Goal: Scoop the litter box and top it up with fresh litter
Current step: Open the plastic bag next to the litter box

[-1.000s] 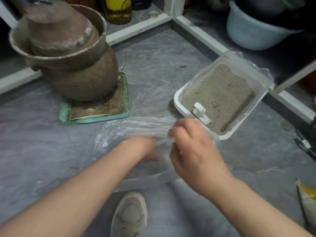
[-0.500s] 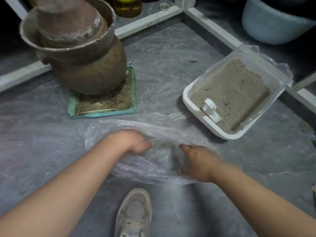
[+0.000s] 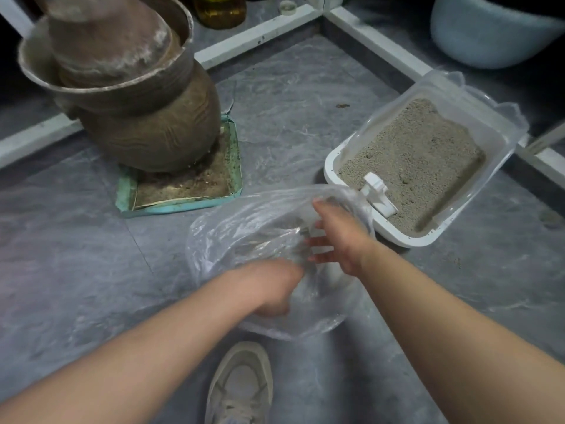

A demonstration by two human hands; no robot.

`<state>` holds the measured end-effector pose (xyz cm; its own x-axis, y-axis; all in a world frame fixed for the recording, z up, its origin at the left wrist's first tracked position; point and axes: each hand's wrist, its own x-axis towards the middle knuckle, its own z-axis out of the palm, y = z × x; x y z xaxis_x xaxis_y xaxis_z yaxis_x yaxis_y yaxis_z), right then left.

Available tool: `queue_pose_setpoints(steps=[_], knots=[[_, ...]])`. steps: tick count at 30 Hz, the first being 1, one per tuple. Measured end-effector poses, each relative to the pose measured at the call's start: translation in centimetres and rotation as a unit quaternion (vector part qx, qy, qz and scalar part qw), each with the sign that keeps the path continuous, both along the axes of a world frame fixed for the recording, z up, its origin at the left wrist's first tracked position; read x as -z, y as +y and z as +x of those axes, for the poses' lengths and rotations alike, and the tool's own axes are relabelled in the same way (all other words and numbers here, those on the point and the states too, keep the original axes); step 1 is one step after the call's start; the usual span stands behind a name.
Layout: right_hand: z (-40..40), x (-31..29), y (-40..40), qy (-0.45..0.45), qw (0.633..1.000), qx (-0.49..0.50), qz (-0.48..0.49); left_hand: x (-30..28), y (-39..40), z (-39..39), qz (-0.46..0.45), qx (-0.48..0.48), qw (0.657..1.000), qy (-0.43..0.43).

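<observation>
Grey marbled floor [image 3: 290,117], white shelf frames around. Litter box [image 3: 333,166] with a white scoop [image 3: 377,194] sits just right of both hands. Left hand [image 3: 269,286] grips the clear plastic bag [image 3: 232,237]; right hand [image 3: 339,237] has fingers spread inside it.

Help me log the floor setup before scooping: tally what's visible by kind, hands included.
Hands: 2, left hand and right hand
Clear plastic bag: 1
Litter box: 1
White scoop: 1
Clay pot: 1
Green tray: 1
Shoe: 1
Total: 8
</observation>
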<state>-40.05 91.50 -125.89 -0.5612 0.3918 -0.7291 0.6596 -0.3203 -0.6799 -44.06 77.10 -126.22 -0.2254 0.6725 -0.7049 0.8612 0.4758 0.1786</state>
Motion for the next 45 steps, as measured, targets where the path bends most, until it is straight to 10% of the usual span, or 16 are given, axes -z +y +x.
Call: queue_pose_setpoints(steps=[6, 16, 23, 26, 32, 38, 45], knots=[[1.3, 4.7, -0.2, -0.04, 0.89, -0.296, 0.344, 0.0, 2.2, -4.0, 0.231, -0.065, 0.967, 0.087], [5.8, 8.1, -0.6, -0.061, 0.712, -0.564, 0.415, 2.3, 4.5, -9.0, 0.075, -0.127, 0.982, 0.122], [4.6, 7.2, 0.0, 0.038, 0.803, -0.379, 0.458, 5.4, 3.1, -6.6, 0.327, -0.173, 0.925, 0.091], [2.9, 7.0, 0.2, 0.078, 0.852, -0.293, 0.427, 6.5, 2.1, -5.9, 0.257, -0.139, 0.954, 0.066], [-0.5, 8.0, 0.6, -0.015, 0.836, -0.379, 0.397, 8.1, 0.3, -5.5, 0.066, -0.07, 0.993, 0.07], [-2.2, 7.3, 2.0, -0.069, 0.949, -0.191, 0.241, 8.4, -1.7, -5.2, -0.012, 0.016, 0.999, 0.044], [-1.0, 6.3, 0.5, -0.063, 0.799, -0.342, 0.491, 7.8, -2.3, -5.6, 0.213, -0.047, 0.975, 0.053]])
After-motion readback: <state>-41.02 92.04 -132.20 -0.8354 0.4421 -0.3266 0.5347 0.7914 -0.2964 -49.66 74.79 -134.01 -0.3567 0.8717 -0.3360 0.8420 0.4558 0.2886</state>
